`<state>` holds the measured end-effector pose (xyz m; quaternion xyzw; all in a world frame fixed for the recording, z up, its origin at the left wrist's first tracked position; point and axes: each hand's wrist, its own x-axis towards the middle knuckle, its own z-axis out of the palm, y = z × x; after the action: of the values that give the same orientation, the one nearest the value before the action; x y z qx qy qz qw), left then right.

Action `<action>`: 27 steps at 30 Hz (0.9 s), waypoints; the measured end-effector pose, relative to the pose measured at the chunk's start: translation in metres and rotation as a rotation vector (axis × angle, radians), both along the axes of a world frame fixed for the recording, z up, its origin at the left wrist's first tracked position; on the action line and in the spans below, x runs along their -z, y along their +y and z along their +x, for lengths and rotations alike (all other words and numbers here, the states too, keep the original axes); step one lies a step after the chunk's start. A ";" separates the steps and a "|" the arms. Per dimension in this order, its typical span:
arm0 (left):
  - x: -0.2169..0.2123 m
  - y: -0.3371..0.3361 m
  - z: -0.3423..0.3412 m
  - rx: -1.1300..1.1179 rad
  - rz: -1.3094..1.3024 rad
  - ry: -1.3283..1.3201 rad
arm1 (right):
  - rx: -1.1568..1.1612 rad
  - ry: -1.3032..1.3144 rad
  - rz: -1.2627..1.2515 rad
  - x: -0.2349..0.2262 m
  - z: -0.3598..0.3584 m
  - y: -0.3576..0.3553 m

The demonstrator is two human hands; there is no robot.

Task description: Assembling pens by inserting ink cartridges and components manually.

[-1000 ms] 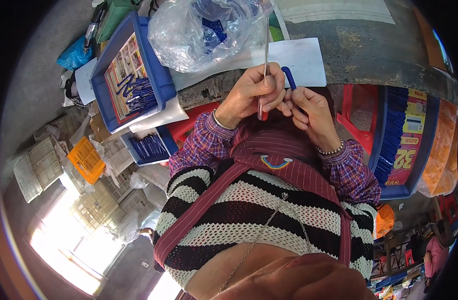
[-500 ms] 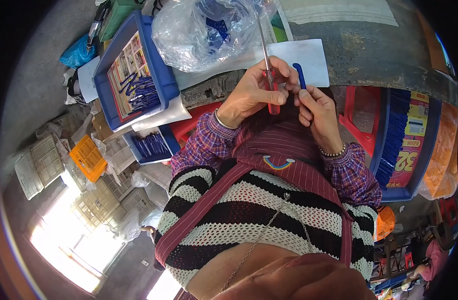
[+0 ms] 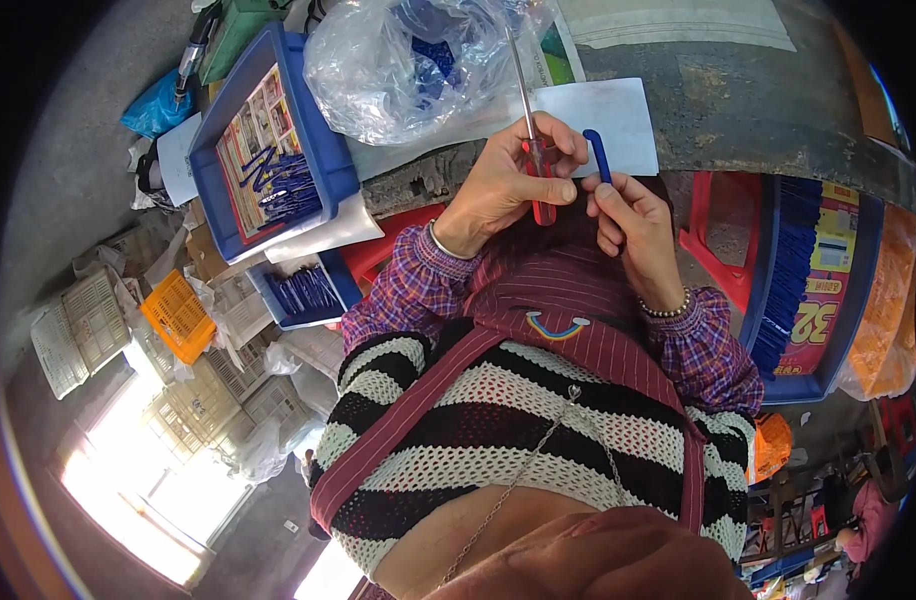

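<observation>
My left hand (image 3: 503, 185) is closed round a screwdriver (image 3: 541, 180) with a red, partly clear handle, its metal shaft pointing up toward the far side. Close by on the right, my right hand (image 3: 638, 220) pinches a slim blue rounded piece (image 3: 598, 155) between thumb and fingers. The piece stands upright, its lower end hidden in my grip. Both hands are in front of my apron, near the table edge, with a small gap between them. Behind them a white sheet of paper (image 3: 618, 115) lies on the table.
A clear plastic bag (image 3: 368, 80) with blue pieces lies at the far middle. Left of it stands a blue tray (image 3: 328, 150) holding similar blue pieces. Another blue tray (image 3: 848, 320) is at the right, beside a red stool (image 3: 713, 250). Crates (image 3: 178, 315) are stacked at the left.
My left hand and the screwdriver have shifted slightly left and up, widening the gap between my hands. The right hand still pinches the blue piece, almost unmoved.
</observation>
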<state>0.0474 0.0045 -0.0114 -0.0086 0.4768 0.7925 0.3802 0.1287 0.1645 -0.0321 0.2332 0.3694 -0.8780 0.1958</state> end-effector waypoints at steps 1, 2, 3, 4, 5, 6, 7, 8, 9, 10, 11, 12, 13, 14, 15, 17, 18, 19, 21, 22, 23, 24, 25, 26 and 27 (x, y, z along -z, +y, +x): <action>0.001 0.000 0.000 0.000 0.000 0.001 | -0.002 0.006 0.003 0.000 0.000 0.000; 0.002 -0.001 0.000 -0.014 0.007 0.008 | -0.002 0.006 0.003 0.000 0.000 0.000; 0.003 -0.001 0.000 -0.028 0.014 0.014 | -0.002 0.007 0.000 0.000 0.000 0.000; 0.003 -0.002 0.000 -0.028 0.014 0.014 | -0.003 0.007 -0.003 0.000 0.001 0.000; 0.003 -0.004 -0.002 -0.017 0.051 -0.053 | -0.003 0.007 -0.003 0.000 0.001 0.000; 0.002 -0.005 -0.002 -0.008 0.088 -0.121 | 0.001 0.010 -0.004 0.000 0.001 0.000; 0.002 -0.004 -0.002 -0.008 0.088 -0.120 | 0.005 0.012 -0.004 0.000 0.001 0.000; 0.000 -0.002 0.000 -0.031 0.061 -0.117 | 0.004 0.012 -0.004 0.000 0.001 0.000; -0.001 0.000 0.000 -0.052 0.034 -0.113 | 0.022 0.022 -0.002 0.000 0.002 0.000; 0.000 -0.001 0.000 -0.052 0.034 -0.113 | 0.039 0.033 0.000 0.000 0.003 0.000; 0.001 -0.001 0.000 -0.007 -0.046 -0.046 | 0.039 0.033 0.000 0.000 0.003 0.000; 0.000 -0.001 0.000 0.039 -0.126 0.021 | 0.070 0.068 0.031 -0.001 0.003 0.000; -0.001 0.000 0.000 0.038 -0.126 0.020 | 0.100 0.103 0.061 -0.002 0.004 0.001; -0.004 0.001 0.001 0.078 -0.194 0.066 | 0.099 0.102 0.061 -0.003 0.004 0.002; -0.007 0.002 0.001 0.117 -0.261 0.112 | 0.101 0.146 0.088 -0.004 0.004 0.003; -0.009 0.005 0.003 0.106 -0.259 0.111 | 0.102 0.191 0.115 -0.005 0.005 0.005; -0.010 0.006 0.003 0.096 -0.257 0.110 | 0.095 0.196 0.101 -0.005 0.006 0.006; -0.010 0.006 0.003 0.096 -0.258 0.110 | 0.087 0.202 0.088 -0.006 0.006 0.006; -0.008 0.005 0.003 0.085 -0.245 0.073 | 0.080 0.213 0.095 -0.006 0.006 0.006; -0.008 0.004 0.002 0.085 -0.246 0.073 | 0.072 0.224 0.102 -0.006 0.006 0.006; -0.007 0.004 0.002 0.103 -0.231 0.057 | 0.072 0.224 0.102 -0.006 0.006 0.007; -0.007 0.003 0.002 0.121 -0.216 0.041 | 0.063 0.229 0.116 -0.007 0.006 0.007; -0.006 0.003 0.003 0.121 -0.217 0.041 | 0.054 0.234 0.130 -0.007 0.007 0.007; -0.004 0.003 0.004 0.086 -0.180 0.003 | 0.054 0.233 0.129 -0.007 0.007 0.007; -0.004 0.003 0.004 0.051 -0.142 -0.035 | 0.048 0.247 0.153 -0.006 0.007 0.007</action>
<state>0.0513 0.0080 -0.0078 -0.0374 0.5252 0.7464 0.4070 0.1361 0.1713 -0.0257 0.1462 0.4507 -0.8738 0.1093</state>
